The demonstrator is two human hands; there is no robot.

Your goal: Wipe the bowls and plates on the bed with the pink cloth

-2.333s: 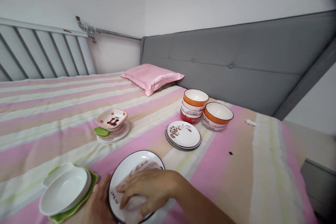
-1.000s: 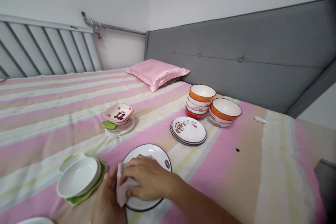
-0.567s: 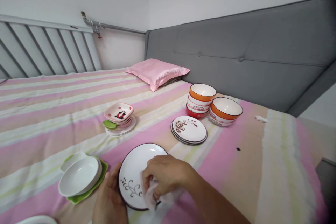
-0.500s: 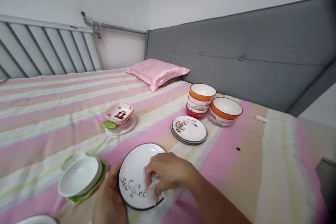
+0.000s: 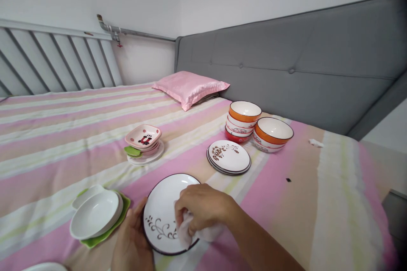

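Note:
A white plate [image 5: 165, 203] with a dark rim and brown scroll pattern is tilted slightly above or on the bedspread, low in the middle of the view. My left hand [image 5: 135, 233] grips its left edge, thumb side toward the rim. Bunched in my right hand [image 5: 203, 205] is a white cloth [image 5: 184, 233], pressed on the plate's lower right part; the fingers hide some of the pattern there. Left of my left hand lies a stack of white dishes [image 5: 93, 216] over a green leaf-shaped one.
Beyond the plate stand stacked flowered plates [image 5: 230, 156], orange-rimmed bowls [image 5: 244, 114] with another bowl stack [image 5: 273, 135], and small pink dishes [image 5: 143, 137]. A pink pillow [image 5: 190, 87] lies by the grey headboard [image 5: 286, 55]. A crumpled white scrap [image 5: 316, 143] lies at right.
Almost nothing differs. My right hand and the cloth stay at the plate's lower right, with only a very slight shift; my left hand keeps its grip.

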